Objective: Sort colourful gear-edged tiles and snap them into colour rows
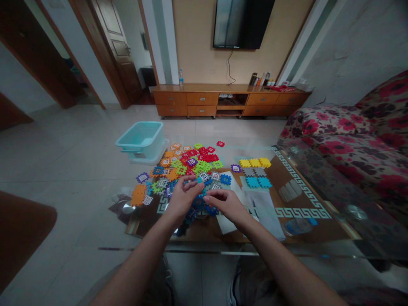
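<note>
Over the near part of the pile, my left hand [184, 196] pinches a light blue interlocking tile [199, 180] between thumb and fingers. My right hand [225, 203] is closed at the lower edge of this tile, thumb and forefinger together; the fingers cover much of it. Dark blue tiles [199, 205] lie just beneath both hands. Beyond them spreads a mixed heap of notched tiles: red tiles [194, 155], green tiles [202, 165] and orange tiles [139, 195]. To the right sit rows of yellow tiles [255, 162], grey tiles [254, 172] and light blue tiles [258, 182].
The tiles lie on a glass table [306, 199] with a patterned border. A turquoise tub [140, 142] stands at the far left corner. Papers [264, 212] with a pen and a plastic bottle [298, 226] lie right of my hands. A flowered sofa [347, 144] is at right.
</note>
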Tool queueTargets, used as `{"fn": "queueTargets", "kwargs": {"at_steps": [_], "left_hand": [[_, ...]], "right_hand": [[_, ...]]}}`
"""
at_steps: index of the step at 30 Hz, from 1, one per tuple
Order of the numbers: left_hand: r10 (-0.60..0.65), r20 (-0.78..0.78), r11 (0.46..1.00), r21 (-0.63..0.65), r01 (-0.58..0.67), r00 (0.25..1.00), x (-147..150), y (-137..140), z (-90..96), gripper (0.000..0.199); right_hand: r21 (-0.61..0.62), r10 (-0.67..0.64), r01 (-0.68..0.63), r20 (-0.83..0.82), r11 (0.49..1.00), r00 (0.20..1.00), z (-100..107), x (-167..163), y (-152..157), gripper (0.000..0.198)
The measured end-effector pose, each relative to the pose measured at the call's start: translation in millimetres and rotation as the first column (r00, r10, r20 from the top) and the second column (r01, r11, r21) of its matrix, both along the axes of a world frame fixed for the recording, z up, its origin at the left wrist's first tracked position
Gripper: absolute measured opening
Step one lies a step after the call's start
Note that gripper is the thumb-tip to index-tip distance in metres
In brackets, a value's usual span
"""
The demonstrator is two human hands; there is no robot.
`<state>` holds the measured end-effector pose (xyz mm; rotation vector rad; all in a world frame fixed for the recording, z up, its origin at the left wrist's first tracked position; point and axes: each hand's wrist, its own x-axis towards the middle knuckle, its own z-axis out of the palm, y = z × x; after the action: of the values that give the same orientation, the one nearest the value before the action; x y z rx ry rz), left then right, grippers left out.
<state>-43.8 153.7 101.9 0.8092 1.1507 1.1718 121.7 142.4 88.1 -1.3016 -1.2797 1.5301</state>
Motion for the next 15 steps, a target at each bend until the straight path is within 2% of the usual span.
{"fn": "queueTargets", "kwargs": {"at_steps": [7, 15], "left_hand": [[-0.005, 0.015, 1.000, 0.012, 0.005, 1.000, 1.0, -0.1, -1.6, 0.065], [-0.018, 0.029, 1.000, 0.013, 0.017, 0.999, 0.8, -0.5, -2.2, 0.063]], "right_hand": [[0.004, -0.066, 0.066, -0.022, 0.998, 0.998, -8.7, -2.2, 1.1, 0.045], [0.006, -0.096, 0.097, -0.051, 0.995, 0.994, -10.1, -4.5, 0.6, 0.041]]}}
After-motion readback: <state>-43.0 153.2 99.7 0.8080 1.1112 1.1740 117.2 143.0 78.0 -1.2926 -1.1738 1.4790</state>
